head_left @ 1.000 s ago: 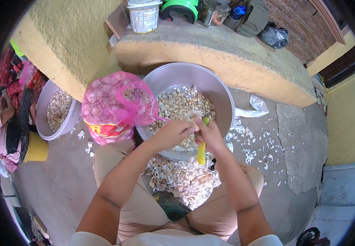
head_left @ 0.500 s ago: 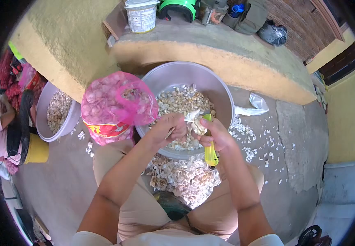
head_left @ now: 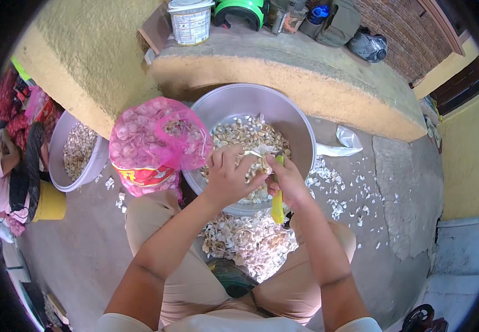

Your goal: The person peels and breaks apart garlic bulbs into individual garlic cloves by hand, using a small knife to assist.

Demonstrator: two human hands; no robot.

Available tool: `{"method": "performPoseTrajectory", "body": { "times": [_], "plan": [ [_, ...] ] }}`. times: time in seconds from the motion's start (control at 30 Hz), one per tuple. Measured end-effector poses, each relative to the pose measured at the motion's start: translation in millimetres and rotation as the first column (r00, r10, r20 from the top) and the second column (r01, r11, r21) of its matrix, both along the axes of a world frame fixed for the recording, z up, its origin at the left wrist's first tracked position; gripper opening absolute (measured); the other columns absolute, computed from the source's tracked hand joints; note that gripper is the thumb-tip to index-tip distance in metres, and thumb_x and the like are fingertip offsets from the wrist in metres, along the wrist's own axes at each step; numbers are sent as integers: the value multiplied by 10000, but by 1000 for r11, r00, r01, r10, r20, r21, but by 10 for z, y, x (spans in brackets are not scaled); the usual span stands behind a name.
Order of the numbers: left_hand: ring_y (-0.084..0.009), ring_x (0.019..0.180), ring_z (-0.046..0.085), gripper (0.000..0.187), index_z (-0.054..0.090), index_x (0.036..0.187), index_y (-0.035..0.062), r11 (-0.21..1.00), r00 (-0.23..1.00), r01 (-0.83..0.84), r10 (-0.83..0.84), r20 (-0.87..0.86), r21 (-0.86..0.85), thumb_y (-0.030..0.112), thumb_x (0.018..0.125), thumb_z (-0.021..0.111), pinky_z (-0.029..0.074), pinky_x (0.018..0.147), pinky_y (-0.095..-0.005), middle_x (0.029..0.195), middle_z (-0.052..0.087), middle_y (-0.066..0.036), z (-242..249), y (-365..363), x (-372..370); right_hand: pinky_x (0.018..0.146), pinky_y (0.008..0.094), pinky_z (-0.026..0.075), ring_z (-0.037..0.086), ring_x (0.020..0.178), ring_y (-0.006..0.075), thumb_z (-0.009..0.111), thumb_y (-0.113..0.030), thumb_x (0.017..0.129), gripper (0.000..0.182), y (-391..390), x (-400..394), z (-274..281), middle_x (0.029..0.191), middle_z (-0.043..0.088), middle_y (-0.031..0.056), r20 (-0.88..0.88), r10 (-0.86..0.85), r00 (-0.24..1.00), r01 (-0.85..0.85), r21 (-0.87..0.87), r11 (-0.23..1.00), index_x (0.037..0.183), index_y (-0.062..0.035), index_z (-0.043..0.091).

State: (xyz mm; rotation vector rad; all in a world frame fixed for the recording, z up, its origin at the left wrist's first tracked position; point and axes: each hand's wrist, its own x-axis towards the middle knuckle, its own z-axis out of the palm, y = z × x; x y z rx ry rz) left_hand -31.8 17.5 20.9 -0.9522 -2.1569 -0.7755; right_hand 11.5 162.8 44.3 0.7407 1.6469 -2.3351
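Note:
My right hand point(head_left: 288, 181) is wrapped round a yellow-green utility knife point(head_left: 277, 208), its thumb near the upper end and the handle pointing down. Against my right fingertips is a partly peeled piece of garlic point(head_left: 262, 161) with a loose white skin. From the other side, my left hand point(head_left: 229, 172) pinches the garlic between thumb and forefinger, its other fingers spread. Both hands are over the near part of a large grey-lilac basin point(head_left: 292, 113) with loose garlic cloves point(head_left: 247, 131) in it. A heap of garlic skins point(head_left: 250, 243) lies between my legs.
A pink mesh bag of garlic bulbs point(head_left: 140, 133) leans at the basin's left. Farther left stand another basin point(head_left: 96, 163) of cloves, a yellow bucket point(head_left: 51, 202) and a seated person point(head_left: 7, 177). Skins point(head_left: 336, 185) litter the floor. Behind runs a concrete ledge point(head_left: 283, 77).
My left hand has turned and spread its fingers, coming down over the garlic. The right hand has shifted slightly, and the knife's handle has swung a little left.

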Motion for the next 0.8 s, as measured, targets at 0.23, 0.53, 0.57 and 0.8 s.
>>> {"method": "performPoseTrajectory", "body": {
  "times": [0.23, 0.53, 0.57, 0.8],
  "plan": [
    [-291, 787, 505, 359, 502, 865, 37, 970, 903, 240, -234, 360, 28, 363, 740, 585, 382, 675, -371, 827, 521, -126, -83, 16, -105, 372, 225, 324, 343, 405, 63, 469, -303, 860, 260, 13, 20, -17, 602, 436, 13, 6, -2, 1000, 3, -88, 996, 976, -81, 398],
    [-298, 691, 542, 316, 482, 824, -2, 960, 601, 241, -264, 754, 144, 312, 797, 511, 414, 605, -375, 728, 541, -145, -97, 13, -83, 377, 216, 320, 343, 420, 67, 476, -312, 855, 263, -57, 20, -75, 630, 454, 35, 23, 25, 999, -21, -140, 990, 974, -100, 375],
    [-301, 697, 542, 292, 483, 850, -11, 961, 604, 247, -254, 756, 125, 279, 810, 492, 413, 608, -372, 741, 545, -147, -92, 8, -77, 375, 213, 318, 343, 421, 67, 476, -310, 855, 261, -46, 15, -89, 633, 454, 36, 16, 45, 999, -43, -144, 989, 971, -101, 372],
    [-253, 598, 555, 189, 503, 866, -30, 950, 641, 301, -261, 722, 77, 135, 826, 419, 434, 575, -335, 665, 552, -129, -242, 12, -173, 363, 207, 308, 318, 394, 67, 445, -283, 871, 193, -1, -6, -87, 625, 483, 62, -16, 93, 996, -92, -347, 933, 881, -92, 421]
  ]
}}
